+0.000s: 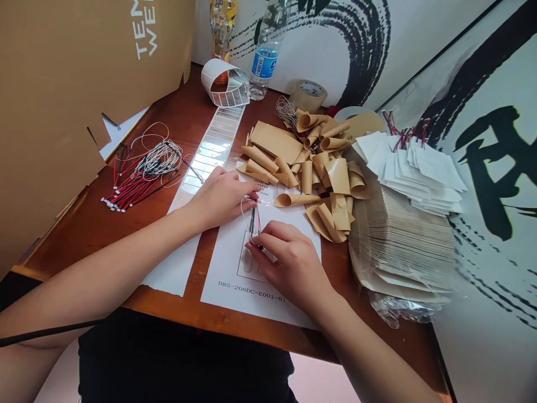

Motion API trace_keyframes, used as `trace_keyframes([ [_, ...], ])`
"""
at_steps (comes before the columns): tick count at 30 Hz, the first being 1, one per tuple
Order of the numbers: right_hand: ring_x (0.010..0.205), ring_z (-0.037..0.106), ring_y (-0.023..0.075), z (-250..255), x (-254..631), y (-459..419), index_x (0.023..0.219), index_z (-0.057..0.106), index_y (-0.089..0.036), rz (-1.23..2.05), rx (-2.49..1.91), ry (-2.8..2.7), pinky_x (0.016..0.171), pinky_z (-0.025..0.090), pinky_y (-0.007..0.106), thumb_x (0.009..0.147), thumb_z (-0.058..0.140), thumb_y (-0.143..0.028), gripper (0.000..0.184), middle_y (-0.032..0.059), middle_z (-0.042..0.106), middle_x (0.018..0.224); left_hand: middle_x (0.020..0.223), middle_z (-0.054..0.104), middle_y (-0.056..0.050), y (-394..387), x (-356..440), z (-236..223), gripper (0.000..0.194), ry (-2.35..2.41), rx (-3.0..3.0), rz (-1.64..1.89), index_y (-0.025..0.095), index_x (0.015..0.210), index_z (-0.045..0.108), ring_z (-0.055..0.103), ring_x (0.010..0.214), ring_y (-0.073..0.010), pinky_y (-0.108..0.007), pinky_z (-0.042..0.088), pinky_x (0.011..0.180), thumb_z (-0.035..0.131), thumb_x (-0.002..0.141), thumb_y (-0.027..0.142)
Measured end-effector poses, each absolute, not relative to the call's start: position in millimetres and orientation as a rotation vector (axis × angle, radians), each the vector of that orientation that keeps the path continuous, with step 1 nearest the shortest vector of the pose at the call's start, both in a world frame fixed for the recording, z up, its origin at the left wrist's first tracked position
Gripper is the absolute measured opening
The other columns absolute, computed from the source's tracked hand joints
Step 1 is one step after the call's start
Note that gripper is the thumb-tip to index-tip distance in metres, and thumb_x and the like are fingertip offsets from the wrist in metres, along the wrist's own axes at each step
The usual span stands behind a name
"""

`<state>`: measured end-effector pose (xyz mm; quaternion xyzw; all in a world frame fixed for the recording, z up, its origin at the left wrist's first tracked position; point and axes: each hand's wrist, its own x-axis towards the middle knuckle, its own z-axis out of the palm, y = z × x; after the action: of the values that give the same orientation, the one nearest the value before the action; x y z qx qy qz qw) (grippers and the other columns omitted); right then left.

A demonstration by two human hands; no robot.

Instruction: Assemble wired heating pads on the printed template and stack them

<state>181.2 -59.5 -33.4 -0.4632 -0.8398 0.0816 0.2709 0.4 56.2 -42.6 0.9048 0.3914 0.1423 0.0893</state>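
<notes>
Left hand (222, 196) has its fingers pinched narrow at the top of a thin red-and-black wire lead (254, 221), and the right hand (289, 268) pinches its lower end, right above a white printed paper sheet (235, 294). Off to the left there's a loose heap of red-and-black wires (134, 187); to the right, a pile of white paper cards (419, 168) with red wire ends poking out, next to curled tan paper strips (338, 176).

A red-and-black wire lead (254, 222) with white loop; lying on a printed sheet (222, 280).
</notes>
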Motion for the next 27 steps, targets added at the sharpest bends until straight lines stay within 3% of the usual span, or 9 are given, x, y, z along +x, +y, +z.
trace_keyframes([
  [6, 0.066, 0.058, 0.0136, -22, 184, -58, 0.083, 0.069, -0.02, 0.236, -1.235, -2.133, 0.061, 0.047, 0.026, 0.095, 0.063, -0.017, 0.014, 0.0026, 0.062, 0.078, 0.111, 0.079, -0.004, 54, -7, -34, 0.032, 1.019, 2.722, 0.367, 0.022, 0.12, 0.068, 0.065, 0.101, -0.0269, -0.041, 0.033, 0.09, 0.059, 0.089, 0.023],
  [14, 0.062, 0.062, 0.0112, -17, 185, -57, 0.084, 0.068, -0.021, 0.276, -1.263, -1.992, 0.056, 0.049, 0.024, 0.095, 0.065, -0.017, 0.011, 0.0, 0.064, 0.076, 0.098, 0.076, -0.006, 55, -8, -30, 0.02, 1.0, 2.716, 0.311, 0.021, 0.103, 0.066, 0.065, 0.1, -0.0253, -0.041, 0.03, 0.089, 0.047, 0.095, 0.021],
  [22, 0.065, 0.07, 0.0138, -17, 189, -50, 0.088, 0.073, -0.022, 0.599, -1.341, -1.606, 0.061, 0.059, 0.028, 0.093, 0.07, -0.027, 0.007, -0.0001, 0.073, 0.079, 0.105, 0.078, -0.001, 56, -3, -38, 0.015, 0.999, 2.731, 0.413, 0.024, 0.107, 0.068, 0.065, 0.098, -0.0239, -0.039, 0.028, 0.087, 0.064, 0.095, 0.031],
  [27, 0.074, 0.073, 0.0154, -16, 189, -50, 0.093, 0.077, -0.023, 0.8, -1.268, -1.467, 0.068, 0.063, 0.031, 0.09, 0.075, -0.028, 0.007, 0.0001, 0.074, 0.084, 0.093, 0.079, 0.001, 58, 2, -44, 0.006, 1.021, 2.761, 0.473, 0.025, 0.095, 0.072, 0.064, 0.094, -0.0231, -0.04, 0.027, 0.086, 0.069, 0.094, 0.03],
])
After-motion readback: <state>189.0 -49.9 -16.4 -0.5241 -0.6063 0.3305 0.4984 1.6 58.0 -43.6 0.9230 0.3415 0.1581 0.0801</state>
